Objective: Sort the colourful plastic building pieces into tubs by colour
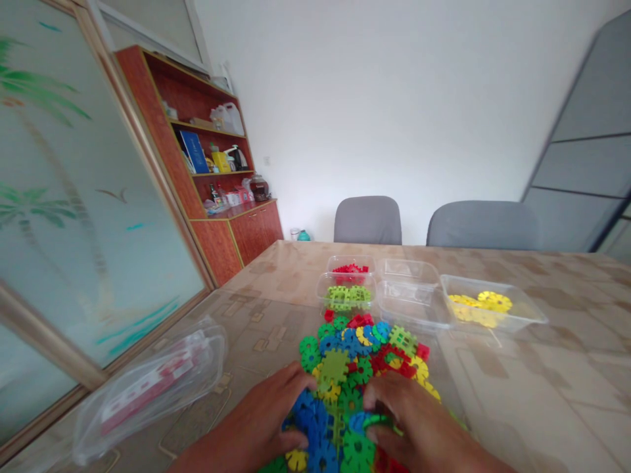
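A heap of plastic building pieces lies before me, with notched snowflake discs in green, blue and yellow and square interlocking blocks in red and lime green. My left hand (269,417) reaches in at the heap's left side, thumb and fingers apart beside some blue pieces (313,420). On the right side, my right hand (409,417) has a green snowflake disc (377,419) between thumb and fingers. A lime-green square block (334,368) lies on top of the heap between the hands. Larger green discs (358,450) sit below, near the front.
Behind the heap stand clear plastic boxes: one with red pieces (351,270), one with lime-green blocks (348,297), and one with yellow discs (480,305). Two clear boxes (414,305) without visible pieces stand between. A plastic bag (152,387) lies left; grey chairs (367,220) stand beyond the table.
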Tool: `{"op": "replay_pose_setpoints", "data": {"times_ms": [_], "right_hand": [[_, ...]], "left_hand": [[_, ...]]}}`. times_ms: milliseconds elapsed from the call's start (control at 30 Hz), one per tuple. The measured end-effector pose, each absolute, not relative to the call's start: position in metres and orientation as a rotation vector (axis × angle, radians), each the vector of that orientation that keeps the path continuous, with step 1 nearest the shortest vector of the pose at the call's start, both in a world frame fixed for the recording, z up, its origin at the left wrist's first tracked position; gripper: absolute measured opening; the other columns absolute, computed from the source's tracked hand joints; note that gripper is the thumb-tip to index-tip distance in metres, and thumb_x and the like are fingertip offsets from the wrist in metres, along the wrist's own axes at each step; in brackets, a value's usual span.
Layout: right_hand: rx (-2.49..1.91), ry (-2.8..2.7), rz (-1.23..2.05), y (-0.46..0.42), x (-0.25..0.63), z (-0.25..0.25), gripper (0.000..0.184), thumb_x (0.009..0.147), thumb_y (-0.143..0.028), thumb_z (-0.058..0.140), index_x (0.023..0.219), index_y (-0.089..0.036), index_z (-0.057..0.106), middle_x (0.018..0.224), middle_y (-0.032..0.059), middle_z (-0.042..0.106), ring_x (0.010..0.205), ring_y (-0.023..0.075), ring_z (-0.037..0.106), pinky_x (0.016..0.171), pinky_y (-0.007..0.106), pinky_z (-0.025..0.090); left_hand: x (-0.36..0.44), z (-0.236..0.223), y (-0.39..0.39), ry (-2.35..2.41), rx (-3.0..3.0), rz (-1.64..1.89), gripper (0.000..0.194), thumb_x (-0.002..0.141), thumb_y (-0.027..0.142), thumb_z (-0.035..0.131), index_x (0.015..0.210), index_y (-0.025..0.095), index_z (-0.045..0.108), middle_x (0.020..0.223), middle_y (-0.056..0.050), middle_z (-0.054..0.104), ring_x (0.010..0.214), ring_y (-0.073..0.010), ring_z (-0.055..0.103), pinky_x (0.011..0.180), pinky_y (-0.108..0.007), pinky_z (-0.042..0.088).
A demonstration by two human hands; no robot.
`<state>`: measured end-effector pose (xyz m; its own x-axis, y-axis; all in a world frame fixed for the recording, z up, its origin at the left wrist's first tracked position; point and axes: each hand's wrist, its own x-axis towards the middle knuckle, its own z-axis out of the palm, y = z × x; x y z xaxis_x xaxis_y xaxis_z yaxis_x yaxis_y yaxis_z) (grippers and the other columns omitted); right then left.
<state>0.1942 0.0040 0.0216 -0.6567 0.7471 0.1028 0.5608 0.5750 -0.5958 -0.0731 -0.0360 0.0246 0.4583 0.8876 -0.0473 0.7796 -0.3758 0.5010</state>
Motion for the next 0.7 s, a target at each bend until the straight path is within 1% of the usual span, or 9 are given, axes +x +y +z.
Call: {"op": "replay_pose_setpoints", "data": {"times_ms": [100,200,267,367,467,533,600,700], "right_hand": [[-1.082,-2.475,0.814,0.003,0.193,0.026,0.017,0.068,-0.009,0.064,0.081,-0.020,0.060,0.074,-0.0012,0.062,0.068,0.0154,0.057,0.060,0.023,0.037],[-1.090,-2.466,0.861,-0.001,0.192,0.028,0.017,0.067,-0.009,0.065,0.079,-0.020,0.062,0.070,-0.0026,0.063,0.064,0.0138,0.057,0.057,0.021,0.035],[-1.072,-2.454,0.880,-0.003,0.190,0.027,0.019,0.066,-0.006,0.066,0.079,-0.020,0.064,0.072,-0.0025,0.065,0.064,0.0128,0.058,0.056,0.020,0.035],[-1.027,-2.473,0.864,-0.005,0.188,0.024,0.024,0.062,-0.005,0.070,0.081,-0.019,0.067,0.076,-0.0012,0.068,0.067,0.0132,0.059,0.058,0.019,0.036],[-1.032,-2.506,0.872,-0.004,0.184,0.021,0.025,0.060,-0.006,0.073,0.082,-0.019,0.069,0.074,-0.0019,0.068,0.062,0.0129,0.058,0.056,0.020,0.036],[-1.030,-2.528,0.945,-0.003,0.181,0.022,0.020,0.062,-0.010,0.075,0.079,-0.019,0.071,0.069,-0.0031,0.068,0.057,0.0119,0.057,0.054,0.020,0.036],[-0.984,-2.532,1.028,-0.003,0.179,0.024,0.016,0.065,-0.011,0.075,0.078,-0.020,0.072,0.068,-0.0035,0.068,0.056,0.0115,0.057,0.052,0.019,0.036],[-0.929,-2.448,1.034,-0.004,0.177,0.030,0.018,0.066,-0.011,0.075,0.081,-0.021,0.071,0.074,-0.0023,0.069,0.064,0.0127,0.060,0.056,0.019,0.037]], "left_hand": [[-0.069,0.027,-0.037,1.398,2.247,0.278,0.032,0.080,0.029,0.071,0.106,0.026,0.052,0.104,0.000,0.055,0.094,-0.0202,0.052,0.077,-0.026,0.039],[-0.064,0.031,-0.039,1.392,2.239,0.266,0.021,0.081,0.021,0.069,0.095,0.024,0.053,0.096,0.003,0.055,0.087,-0.0170,0.052,0.072,-0.023,0.036],[-0.061,0.031,-0.039,1.381,2.241,0.297,0.019,0.081,0.016,0.068,0.090,0.023,0.053,0.092,0.003,0.055,0.085,-0.0156,0.052,0.070,-0.023,0.035],[-0.060,0.025,-0.039,1.322,2.259,0.348,0.019,0.080,0.013,0.067,0.089,0.023,0.054,0.096,0.002,0.056,0.088,-0.0157,0.053,0.072,-0.022,0.035],[-0.059,0.021,-0.037,1.303,2.270,0.385,0.015,0.082,0.013,0.064,0.089,0.022,0.055,0.093,0.002,0.057,0.083,-0.0144,0.054,0.071,-0.022,0.035],[-0.058,0.022,-0.036,1.335,2.262,0.420,0.009,0.083,0.015,0.062,0.087,0.022,0.056,0.086,0.002,0.057,0.076,-0.0132,0.053,0.067,-0.021,0.034],[-0.056,0.023,-0.036,1.356,2.213,0.471,0.001,0.086,0.021,0.058,0.087,0.021,0.058,0.080,0.002,0.057,0.071,-0.0132,0.052,0.064,-0.022,0.033],[-0.049,0.024,-0.036,1.252,1.973,0.576,0.013,0.086,0.032,0.056,0.085,0.019,0.057,0.071,0.003,0.053,0.065,-0.0128,0.048,0.059,-0.021,0.033]]}}
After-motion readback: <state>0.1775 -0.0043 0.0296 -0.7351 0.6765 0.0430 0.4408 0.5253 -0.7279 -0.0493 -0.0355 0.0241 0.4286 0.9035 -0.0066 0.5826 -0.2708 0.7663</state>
